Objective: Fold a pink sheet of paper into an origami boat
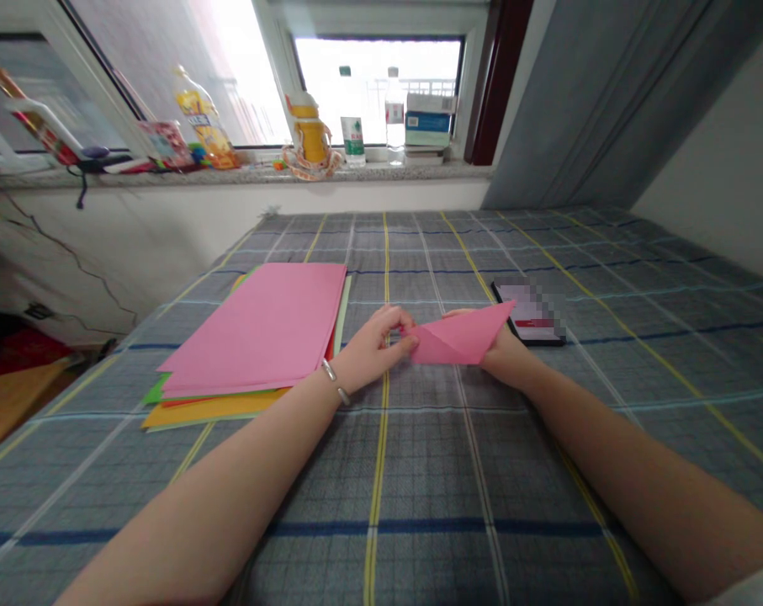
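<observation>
Right of the paper stack (261, 328), the left hand (373, 347) pinches folded pink paper (463, 338) between thumb and finger; the right hand (500, 352) backs it, grip mostly hidden. Apparently mid-fold, the piece calls for careful creasing.

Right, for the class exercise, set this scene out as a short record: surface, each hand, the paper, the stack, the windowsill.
Surface: grey plaid cloth
Left hand: pinches the left end of the folded pink paper; silvery bracelet at the wrist
Right hand: behind the paper, mostly hidden; grip unclear
Paper: folded to a point at its upper right
Stack: pink sheets on top, green and orange edges beneath
Windowsill: yellow flask and several bottles, among other things
</observation>
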`<act>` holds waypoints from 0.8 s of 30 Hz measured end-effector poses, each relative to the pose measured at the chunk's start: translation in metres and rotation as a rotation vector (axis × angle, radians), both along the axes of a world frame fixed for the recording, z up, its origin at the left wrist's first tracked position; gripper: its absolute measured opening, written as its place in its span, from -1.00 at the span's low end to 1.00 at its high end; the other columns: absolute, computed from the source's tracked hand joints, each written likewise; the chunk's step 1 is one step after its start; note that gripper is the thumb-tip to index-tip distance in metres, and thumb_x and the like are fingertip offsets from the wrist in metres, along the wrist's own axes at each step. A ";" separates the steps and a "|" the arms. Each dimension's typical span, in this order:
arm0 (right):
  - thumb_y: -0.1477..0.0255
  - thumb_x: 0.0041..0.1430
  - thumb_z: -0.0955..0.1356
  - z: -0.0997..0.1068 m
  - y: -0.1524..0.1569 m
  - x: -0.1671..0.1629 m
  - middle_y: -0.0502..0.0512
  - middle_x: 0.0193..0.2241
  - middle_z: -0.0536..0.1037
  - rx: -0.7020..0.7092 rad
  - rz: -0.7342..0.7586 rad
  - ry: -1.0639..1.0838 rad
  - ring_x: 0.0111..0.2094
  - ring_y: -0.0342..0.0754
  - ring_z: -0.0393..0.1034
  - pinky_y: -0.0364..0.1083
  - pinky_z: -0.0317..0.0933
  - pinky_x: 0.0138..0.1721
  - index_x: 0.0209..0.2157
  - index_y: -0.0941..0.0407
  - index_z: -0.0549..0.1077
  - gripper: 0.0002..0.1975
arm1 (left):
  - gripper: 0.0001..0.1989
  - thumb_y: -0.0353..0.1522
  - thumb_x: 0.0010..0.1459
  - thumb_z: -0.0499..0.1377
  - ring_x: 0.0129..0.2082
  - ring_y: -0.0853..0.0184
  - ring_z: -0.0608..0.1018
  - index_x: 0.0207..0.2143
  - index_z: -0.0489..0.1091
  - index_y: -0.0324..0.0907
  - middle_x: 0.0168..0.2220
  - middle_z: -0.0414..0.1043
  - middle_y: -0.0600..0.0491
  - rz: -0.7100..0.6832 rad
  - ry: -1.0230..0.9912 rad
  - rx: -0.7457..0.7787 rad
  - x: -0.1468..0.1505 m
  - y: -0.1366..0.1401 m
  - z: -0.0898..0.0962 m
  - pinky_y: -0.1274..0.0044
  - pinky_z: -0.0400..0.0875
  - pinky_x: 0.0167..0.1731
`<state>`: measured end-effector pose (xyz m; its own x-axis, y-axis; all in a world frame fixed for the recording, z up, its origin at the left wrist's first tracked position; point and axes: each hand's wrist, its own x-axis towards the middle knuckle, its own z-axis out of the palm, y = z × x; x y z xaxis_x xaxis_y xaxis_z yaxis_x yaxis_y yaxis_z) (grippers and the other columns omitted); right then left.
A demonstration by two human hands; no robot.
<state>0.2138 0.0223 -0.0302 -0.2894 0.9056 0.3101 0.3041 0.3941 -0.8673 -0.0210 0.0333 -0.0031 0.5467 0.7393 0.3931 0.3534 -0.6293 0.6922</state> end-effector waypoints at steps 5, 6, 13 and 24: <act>0.13 0.01 0.40 0.001 -0.003 -0.010 0.13 -0.10 0.49 -0.111 0.060 0.233 -0.05 0.03 0.38 0.05 0.25 -0.01 -0.15 0.06 0.37 -0.58 | -0.84 -0.30 0.07 0.15 -0.42 0.44 0.38 -0.42 0.22 -0.19 -0.46 0.30 0.15 -0.056 -0.361 -0.443 0.017 -0.007 -0.003 0.53 0.29 -0.28; 0.13 0.02 0.39 0.002 -0.004 -0.011 0.11 -0.14 0.51 -0.119 0.055 0.261 -0.08 0.01 0.39 0.05 0.25 -0.02 -0.19 0.06 0.37 -0.61 | -0.84 -0.32 0.04 0.17 -0.42 0.45 0.39 -0.40 0.24 -0.19 -0.45 0.32 0.15 -0.080 -0.429 -0.506 0.019 -0.008 -0.003 0.53 0.28 -0.28; 0.18 0.01 0.39 0.010 -0.011 -0.021 0.07 -0.25 0.53 -0.213 0.040 0.436 -0.19 -0.01 0.42 0.06 0.25 -0.04 -0.26 0.05 0.34 -0.69 | -0.72 -0.31 -0.06 0.32 -0.34 0.41 0.47 -0.27 0.41 -0.22 -0.34 0.48 0.08 -0.137 -0.717 -0.656 0.024 -0.009 -0.004 0.53 0.31 -0.21; 0.12 0.07 0.34 0.019 -0.024 -0.025 0.14 -0.11 0.54 -0.366 0.271 0.462 -0.07 0.04 0.41 0.10 0.19 0.07 -0.12 0.07 0.45 -0.59 | -0.68 -0.19 -0.10 0.36 -0.33 0.35 0.48 -0.33 0.49 -0.20 -0.35 0.50 0.04 -0.238 -0.699 -0.838 0.022 -0.015 -0.001 0.50 0.35 -0.22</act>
<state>0.1893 -0.0014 -0.0113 -0.4332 0.8899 0.1428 -0.2011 0.0591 -0.9778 0.0008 0.0179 -0.0036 0.5631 0.8208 0.0954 -0.3471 0.1301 0.9288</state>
